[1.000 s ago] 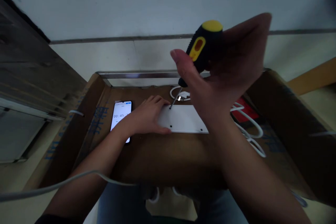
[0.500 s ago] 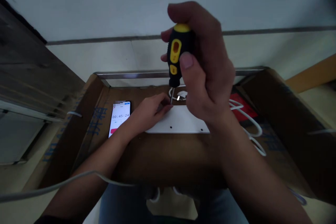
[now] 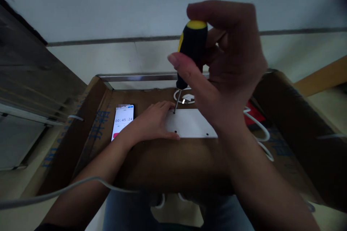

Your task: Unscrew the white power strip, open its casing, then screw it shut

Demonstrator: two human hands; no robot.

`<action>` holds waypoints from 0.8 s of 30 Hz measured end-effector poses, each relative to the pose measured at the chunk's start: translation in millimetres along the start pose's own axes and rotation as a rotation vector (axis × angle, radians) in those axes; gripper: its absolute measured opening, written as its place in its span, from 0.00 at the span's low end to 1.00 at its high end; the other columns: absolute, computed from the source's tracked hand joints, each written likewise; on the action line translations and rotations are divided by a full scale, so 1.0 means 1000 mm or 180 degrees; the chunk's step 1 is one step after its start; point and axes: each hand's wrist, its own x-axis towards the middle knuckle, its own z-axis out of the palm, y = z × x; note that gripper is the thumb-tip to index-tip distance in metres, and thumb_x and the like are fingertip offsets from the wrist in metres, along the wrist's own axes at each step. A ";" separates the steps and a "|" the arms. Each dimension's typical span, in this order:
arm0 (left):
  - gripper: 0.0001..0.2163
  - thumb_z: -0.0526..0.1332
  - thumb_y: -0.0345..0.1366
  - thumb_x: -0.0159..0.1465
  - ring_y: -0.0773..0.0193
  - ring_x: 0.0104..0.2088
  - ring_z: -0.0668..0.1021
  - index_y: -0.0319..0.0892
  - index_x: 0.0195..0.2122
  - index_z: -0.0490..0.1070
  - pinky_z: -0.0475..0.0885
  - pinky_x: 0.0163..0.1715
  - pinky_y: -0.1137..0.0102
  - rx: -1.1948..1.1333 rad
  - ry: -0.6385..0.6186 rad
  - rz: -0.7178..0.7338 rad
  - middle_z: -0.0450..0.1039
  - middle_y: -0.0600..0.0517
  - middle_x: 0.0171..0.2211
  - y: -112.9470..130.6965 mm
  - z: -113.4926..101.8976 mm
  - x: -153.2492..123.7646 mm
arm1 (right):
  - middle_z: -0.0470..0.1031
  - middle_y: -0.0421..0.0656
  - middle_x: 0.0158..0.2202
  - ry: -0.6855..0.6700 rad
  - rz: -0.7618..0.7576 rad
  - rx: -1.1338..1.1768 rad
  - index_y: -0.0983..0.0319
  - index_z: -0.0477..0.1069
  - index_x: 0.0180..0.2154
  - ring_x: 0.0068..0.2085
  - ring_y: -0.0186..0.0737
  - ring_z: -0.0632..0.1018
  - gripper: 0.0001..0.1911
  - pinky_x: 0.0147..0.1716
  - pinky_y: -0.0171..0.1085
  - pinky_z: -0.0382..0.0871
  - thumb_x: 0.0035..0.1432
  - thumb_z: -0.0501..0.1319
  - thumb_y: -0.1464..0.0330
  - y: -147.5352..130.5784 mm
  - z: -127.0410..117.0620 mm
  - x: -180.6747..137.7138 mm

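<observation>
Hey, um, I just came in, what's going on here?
A person holds a screwdriver in the right grip, its tip at a dark spot by the far edge of a white panel. The left grip is spread across the panel's left end. Two more dark spots show along the near edge. The panel lies on cardboard, with a lit phone to its left and a white plug just beyond it.
</observation>
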 end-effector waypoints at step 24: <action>0.42 0.75 0.49 0.51 0.42 0.62 0.70 0.40 0.64 0.64 0.66 0.64 0.53 0.0500 -0.0424 0.0070 0.68 0.40 0.62 -0.017 -0.016 -0.010 | 0.73 0.31 0.61 0.0170 0.0101 -0.0940 0.45 0.67 0.60 0.41 0.36 0.76 0.20 0.35 0.38 0.73 0.67 0.61 0.62 0.005 0.013 -0.015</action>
